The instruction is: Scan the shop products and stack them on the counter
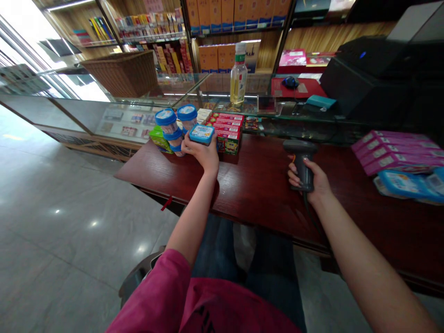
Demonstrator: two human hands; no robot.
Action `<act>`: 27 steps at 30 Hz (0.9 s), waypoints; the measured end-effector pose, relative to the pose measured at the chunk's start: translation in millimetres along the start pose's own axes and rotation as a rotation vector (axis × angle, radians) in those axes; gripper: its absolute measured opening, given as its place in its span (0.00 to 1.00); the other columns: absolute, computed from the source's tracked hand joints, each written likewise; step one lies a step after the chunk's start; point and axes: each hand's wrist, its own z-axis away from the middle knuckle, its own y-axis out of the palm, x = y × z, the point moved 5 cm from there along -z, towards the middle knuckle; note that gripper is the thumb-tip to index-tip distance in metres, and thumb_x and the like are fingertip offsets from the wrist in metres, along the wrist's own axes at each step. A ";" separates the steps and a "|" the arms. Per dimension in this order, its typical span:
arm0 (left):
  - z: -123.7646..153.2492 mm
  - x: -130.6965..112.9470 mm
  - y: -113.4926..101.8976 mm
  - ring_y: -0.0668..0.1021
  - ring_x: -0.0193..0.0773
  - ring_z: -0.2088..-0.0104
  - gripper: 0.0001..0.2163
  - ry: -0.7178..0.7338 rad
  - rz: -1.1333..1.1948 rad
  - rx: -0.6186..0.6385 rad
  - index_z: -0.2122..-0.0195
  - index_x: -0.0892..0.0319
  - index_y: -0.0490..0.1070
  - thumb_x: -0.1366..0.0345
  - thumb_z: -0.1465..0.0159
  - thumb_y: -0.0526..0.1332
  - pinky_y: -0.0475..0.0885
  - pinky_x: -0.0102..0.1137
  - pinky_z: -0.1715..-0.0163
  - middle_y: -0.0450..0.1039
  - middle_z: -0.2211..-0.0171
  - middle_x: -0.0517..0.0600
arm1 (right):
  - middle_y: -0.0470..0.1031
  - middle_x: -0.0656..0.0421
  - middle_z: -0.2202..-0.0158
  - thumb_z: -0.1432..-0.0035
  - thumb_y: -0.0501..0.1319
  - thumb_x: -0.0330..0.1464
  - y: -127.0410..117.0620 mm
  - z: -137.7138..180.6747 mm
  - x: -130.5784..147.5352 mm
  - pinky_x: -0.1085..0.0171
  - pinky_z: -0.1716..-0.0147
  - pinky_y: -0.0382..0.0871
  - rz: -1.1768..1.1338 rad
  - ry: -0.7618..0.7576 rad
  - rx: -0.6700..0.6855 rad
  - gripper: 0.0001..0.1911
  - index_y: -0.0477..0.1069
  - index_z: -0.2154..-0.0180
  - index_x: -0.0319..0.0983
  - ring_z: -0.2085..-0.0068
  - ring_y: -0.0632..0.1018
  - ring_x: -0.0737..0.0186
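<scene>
My left hand is closed around a small tub with a blue lid, held just above the dark red counter. It sits beside a stack of similar blue-lidded tubs. My right hand grips the handle of a grey barcode scanner, whose head points away from me toward the glass case. Its cord runs down along my wrist.
Red and multicoloured boxes are stacked behind the tubs, with a green packet at their left. Pink boxes and blue packets lie at the right. A bottle stands on the glass case, near a black register.
</scene>
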 end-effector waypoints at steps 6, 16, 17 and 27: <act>1.4 3.6 7.7 0.58 0.56 0.23 0.43 -0.030 -0.005 0.011 0.29 0.59 0.57 0.62 0.39 0.80 0.55 0.46 0.21 0.51 0.29 0.67 | 0.63 0.64 0.71 0.42 0.68 0.47 -0.2 1.2 2.5 0.66 0.87 0.60 0.024 -0.033 0.002 0.18 0.76 0.55 0.45 0.80 0.61 0.67; 54.0 -12.4 -35.3 0.52 0.56 0.22 0.49 0.069 -0.007 0.120 0.23 0.55 0.43 0.67 0.37 0.76 0.47 0.49 0.18 0.41 0.25 0.68 | 0.70 0.62 0.69 0.44 0.69 0.40 -4.7 17.1 17.0 0.67 0.84 0.63 -0.095 -0.108 -0.043 0.14 0.75 0.57 0.45 0.78 0.65 0.68; 68.5 -18.5 -35.3 0.52 0.56 0.22 0.46 0.117 0.006 0.168 0.24 0.56 0.46 0.67 0.36 0.74 0.48 0.49 0.18 0.43 0.26 0.68 | 0.72 0.61 0.67 0.46 0.69 0.38 -6.6 23.2 19.2 0.66 0.83 0.64 -0.113 -0.129 -0.060 0.14 0.75 0.56 0.45 0.78 0.66 0.68; 267.9 -78.0 92.5 0.72 0.54 0.35 0.41 0.485 0.340 1.147 0.27 0.56 0.55 0.69 0.39 0.71 0.66 0.52 0.27 0.60 0.32 0.65 | 0.79 0.65 0.65 0.48 0.68 0.36 -94.8 135.5 32.6 0.66 0.78 0.72 -0.110 -0.404 -0.360 0.19 0.72 0.53 0.46 0.77 0.74 0.67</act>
